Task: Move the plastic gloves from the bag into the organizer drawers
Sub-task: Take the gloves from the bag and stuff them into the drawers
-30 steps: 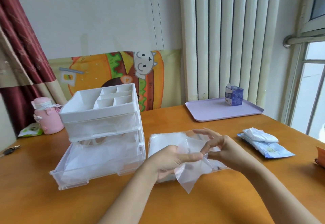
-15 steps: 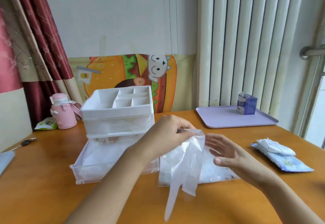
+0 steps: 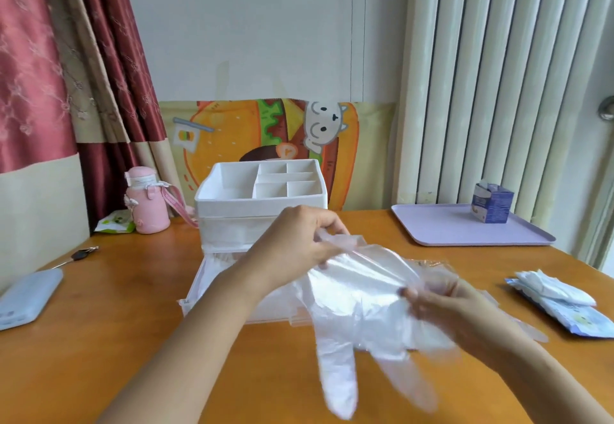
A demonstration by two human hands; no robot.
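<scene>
- The left hand (image 3: 295, 244) has its fingers (image 3: 327, 224) pinched on the cuff of a plastic glove (image 3: 358, 290). The right hand (image 3: 465, 310) clamps the opposite edge.
- The glove hangs stretched between them above the surface (image 3: 133, 340), just in front of the organizer (image 3: 259, 204) and its pulled-out bottom drawer (image 3: 212, 277).
- The film looks thin and slick, so a slack pinch could let it slip and land short of the drawer.
- Drawing the hands further apart could tear it.
- The dangling glove tips could drape over the drawer's front rim and jam it on closing.
- Blur hides whether several gloves cling together, so extras might drop.
- The bag (image 3: 432, 264), mostly hidden behind the glove, could be swept along.
</scene>
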